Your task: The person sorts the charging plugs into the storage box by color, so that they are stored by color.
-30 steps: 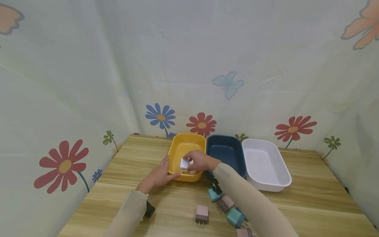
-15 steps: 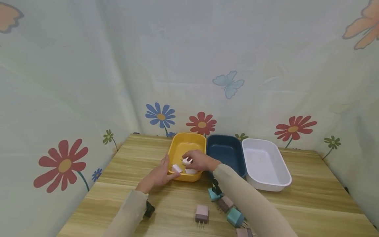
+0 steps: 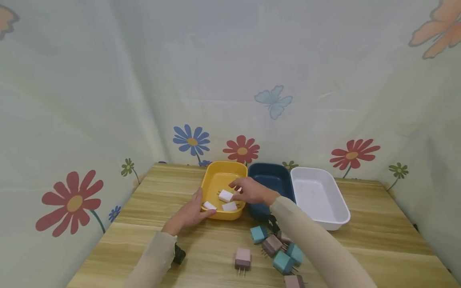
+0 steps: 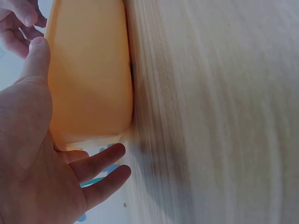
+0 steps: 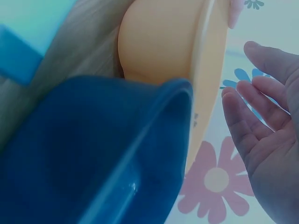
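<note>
Yellow tray (image 3: pixel 224 179), white plugs (image 3: pixel 226 195) inside, right hand (image 3: pixel 252 191) above.

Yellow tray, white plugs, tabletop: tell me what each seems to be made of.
Yellow tray: probably molded plastic with a soft sheen, judging by its smooth walls and rounded corners.
White plugs: likely hard plastic, since the bodies look smooth and evenly colored.
Tabletop: streaked wood grain, rather dull finish; real wood or printed laminate, I cannot tell.

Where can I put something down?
Bare wood shows left of the yellow tray and left hand, and right of the white tray. It's crowded in front of the dark blue tray, with teal plugs and pink plugs.
</note>
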A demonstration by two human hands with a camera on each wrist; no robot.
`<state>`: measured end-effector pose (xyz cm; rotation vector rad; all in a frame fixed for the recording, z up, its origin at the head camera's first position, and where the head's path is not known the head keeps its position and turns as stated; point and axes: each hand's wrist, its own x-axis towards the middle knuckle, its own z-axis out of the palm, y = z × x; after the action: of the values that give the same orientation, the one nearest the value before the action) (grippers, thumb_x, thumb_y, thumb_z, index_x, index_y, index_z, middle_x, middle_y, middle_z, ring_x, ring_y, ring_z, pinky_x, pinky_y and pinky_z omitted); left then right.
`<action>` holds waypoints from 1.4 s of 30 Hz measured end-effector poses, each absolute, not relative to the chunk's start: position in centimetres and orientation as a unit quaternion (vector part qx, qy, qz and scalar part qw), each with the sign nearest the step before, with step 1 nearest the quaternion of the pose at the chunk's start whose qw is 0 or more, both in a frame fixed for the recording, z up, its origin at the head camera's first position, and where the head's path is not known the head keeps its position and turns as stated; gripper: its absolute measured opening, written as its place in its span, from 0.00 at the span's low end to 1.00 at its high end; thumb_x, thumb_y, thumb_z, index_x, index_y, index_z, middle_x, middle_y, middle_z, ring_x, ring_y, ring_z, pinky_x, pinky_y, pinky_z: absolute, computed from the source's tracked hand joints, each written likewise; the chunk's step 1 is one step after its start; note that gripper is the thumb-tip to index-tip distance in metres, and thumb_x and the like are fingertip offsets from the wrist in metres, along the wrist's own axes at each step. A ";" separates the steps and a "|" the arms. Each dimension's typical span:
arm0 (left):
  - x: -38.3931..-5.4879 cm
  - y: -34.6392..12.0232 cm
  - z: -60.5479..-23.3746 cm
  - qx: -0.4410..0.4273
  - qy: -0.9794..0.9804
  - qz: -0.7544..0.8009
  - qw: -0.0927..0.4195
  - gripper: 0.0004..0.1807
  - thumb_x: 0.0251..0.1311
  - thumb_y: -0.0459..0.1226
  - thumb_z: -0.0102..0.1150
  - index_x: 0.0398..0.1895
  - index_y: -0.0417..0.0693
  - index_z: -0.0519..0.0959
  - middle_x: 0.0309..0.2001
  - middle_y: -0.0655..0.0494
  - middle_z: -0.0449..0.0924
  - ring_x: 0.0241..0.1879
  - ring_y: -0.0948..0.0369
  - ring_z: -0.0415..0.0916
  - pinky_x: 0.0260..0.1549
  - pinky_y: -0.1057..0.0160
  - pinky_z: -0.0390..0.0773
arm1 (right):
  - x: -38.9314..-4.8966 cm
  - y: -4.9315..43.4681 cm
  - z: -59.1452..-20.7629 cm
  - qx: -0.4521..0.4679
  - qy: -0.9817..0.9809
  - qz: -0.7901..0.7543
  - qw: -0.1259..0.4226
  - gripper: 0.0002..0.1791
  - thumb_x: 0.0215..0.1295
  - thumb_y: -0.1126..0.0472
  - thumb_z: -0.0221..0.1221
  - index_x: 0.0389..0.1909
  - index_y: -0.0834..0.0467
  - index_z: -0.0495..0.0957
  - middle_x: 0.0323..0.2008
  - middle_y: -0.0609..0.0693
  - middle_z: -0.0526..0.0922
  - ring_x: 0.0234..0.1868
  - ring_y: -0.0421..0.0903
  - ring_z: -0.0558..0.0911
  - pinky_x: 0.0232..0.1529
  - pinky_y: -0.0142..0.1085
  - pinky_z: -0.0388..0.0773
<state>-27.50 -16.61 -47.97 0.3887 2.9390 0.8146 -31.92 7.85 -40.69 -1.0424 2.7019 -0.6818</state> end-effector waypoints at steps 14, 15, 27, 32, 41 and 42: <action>-27.5 -16.6 -47.9 0.126 0.948 0.290 0.036 0.58 0.46 0.61 0.54 0.67 0.40 0.32 0.67 0.41 0.38 0.63 0.49 0.46 0.57 0.52 0.53 | -31.3 10.7 -39.8 -0.354 0.907 -0.220 0.056 0.25 0.53 0.51 0.61 0.51 0.55 0.72 0.46 0.50 0.75 0.44 0.45 0.73 0.40 0.31 0.73; -27.5 -16.6 -47.9 0.126 0.948 0.290 0.036 0.58 0.46 0.61 0.54 0.67 0.40 0.32 0.67 0.41 0.37 0.63 0.50 0.46 0.57 0.52 0.53 | -31.3 10.9 -39.8 -0.350 0.909 -0.217 0.054 0.25 0.52 0.50 0.61 0.51 0.54 0.73 0.46 0.49 0.76 0.43 0.43 0.73 0.40 0.31 0.73; -27.7 -16.3 -47.6 0.140 0.955 0.261 -0.010 0.58 0.43 0.61 0.57 0.67 0.38 0.38 0.66 0.41 0.39 0.63 0.49 0.43 0.57 0.50 0.51 | -30.9 13.9 -39.6 -0.353 0.915 -0.195 0.019 0.24 0.53 0.55 0.61 0.51 0.58 0.72 0.47 0.48 0.76 0.47 0.41 0.74 0.47 0.35 0.70; -27.3 -15.4 -46.2 0.152 0.959 0.236 -0.024 0.56 0.44 0.61 0.57 0.67 0.38 0.43 0.66 0.41 0.40 0.63 0.48 0.43 0.57 0.50 0.51 | -30.6 16.0 -39.7 -0.353 0.920 -0.171 -0.006 0.24 0.53 0.54 0.60 0.51 0.58 0.73 0.47 0.49 0.75 0.48 0.42 0.72 0.50 0.37 0.68; -26.1 -12.8 -43.7 0.191 0.960 0.202 -0.016 0.54 0.42 0.69 0.46 0.66 0.42 0.51 0.66 0.49 0.48 0.63 0.53 0.48 0.57 0.53 0.54 | -30.1 19.5 -40.9 -0.338 0.929 -0.147 -0.036 0.25 0.54 0.53 0.60 0.51 0.62 0.72 0.48 0.53 0.74 0.51 0.51 0.69 0.52 0.45 0.64; -25.9 -12.5 -43.6 0.197 0.959 0.204 -0.015 0.53 0.42 0.68 0.47 0.66 0.43 0.52 0.66 0.49 0.49 0.63 0.53 0.48 0.57 0.53 0.54 | -30.0 19.8 -40.9 -0.337 0.929 -0.147 -0.042 0.25 0.53 0.53 0.60 0.50 0.62 0.73 0.48 0.54 0.74 0.51 0.51 0.69 0.51 0.45 0.65</action>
<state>-25.91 -12.50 -43.57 0.6243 3.0421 0.6468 -29.96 19.83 -40.92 -1.0887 3.0000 -0.4734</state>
